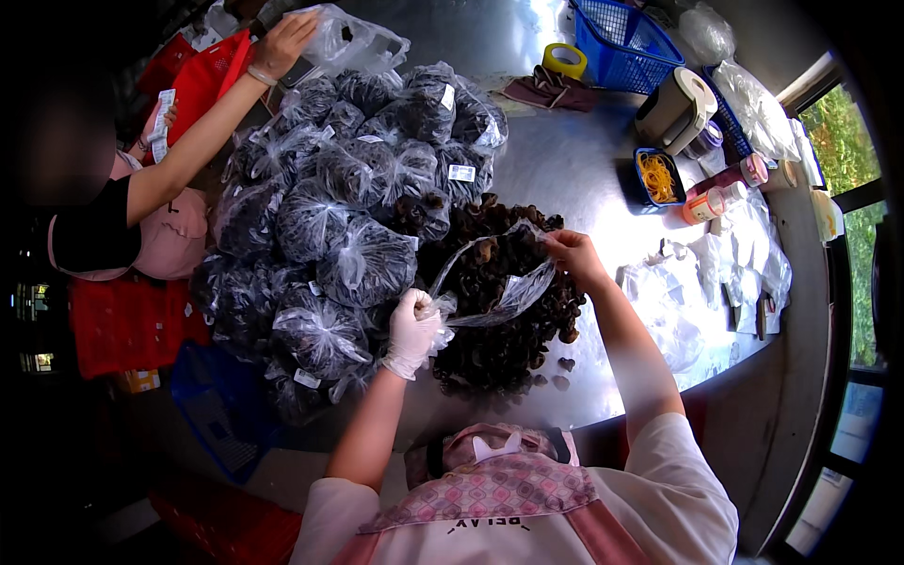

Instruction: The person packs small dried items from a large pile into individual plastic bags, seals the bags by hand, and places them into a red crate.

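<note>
My left hand (413, 332), in a thin whitish glove, is closed on the bunched side of a clear plastic bag (519, 300). My right hand (571, 258), bare, pinches the far edge of the same bag, so its mouth is spread wide. Below and around the bag lies a loose heap of dark brown wood ear mushrooms (487, 367), with a few loose pieces by its lower right side. Left of the heap, filled and closed plastic bags (367, 261) of dark contents are piled up, some bearing white labels. Whether the spread bag holds anything is hard to tell.
Across the metal table (537, 148) stand a blue basket (621, 42), yellow tape (565, 61), a cloth (551, 90), a small tub of rubber bands (658, 178), jars and plastic bags (664, 304). At left, a co-worker's hand (279, 46) touches a clear bag; red crates (127, 325) stand nearby.
</note>
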Motion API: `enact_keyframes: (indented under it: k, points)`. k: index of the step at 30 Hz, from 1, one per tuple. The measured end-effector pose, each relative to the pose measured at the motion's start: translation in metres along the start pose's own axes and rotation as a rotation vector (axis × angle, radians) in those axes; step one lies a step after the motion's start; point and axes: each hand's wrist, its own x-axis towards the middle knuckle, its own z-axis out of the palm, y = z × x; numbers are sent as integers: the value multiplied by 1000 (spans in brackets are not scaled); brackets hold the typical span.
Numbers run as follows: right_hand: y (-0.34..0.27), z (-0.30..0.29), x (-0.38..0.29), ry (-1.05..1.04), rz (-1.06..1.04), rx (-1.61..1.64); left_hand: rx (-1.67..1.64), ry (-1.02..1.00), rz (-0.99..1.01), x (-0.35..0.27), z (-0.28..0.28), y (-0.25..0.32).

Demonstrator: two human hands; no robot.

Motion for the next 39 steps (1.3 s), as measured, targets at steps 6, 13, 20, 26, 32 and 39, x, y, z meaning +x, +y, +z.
enact_keyframes:
  k: [6, 13, 20, 26, 32, 39]
  points:
    - [-31, 12, -15, 20, -66, 467, -439, -18, -315, -7, 0, 15]
    - [-104, 75, -82, -255, -518, 32, -418, 84, -187, -23, 4, 21]
    - [-31, 117, -102, -276, -901, -843, -397, 170, -333, -85, -13, 3]
    - [-38, 104, -33, 210, -866, -904, -445, 110, -372, -128, -13, -4]
    - [-67, 110, -36, 43, -721, -821, -550, 68, -375, -151, -18, 0]
    - [-92, 103, -64, 186, -917, -696, -624, -12, -428, -166, -28, 10]
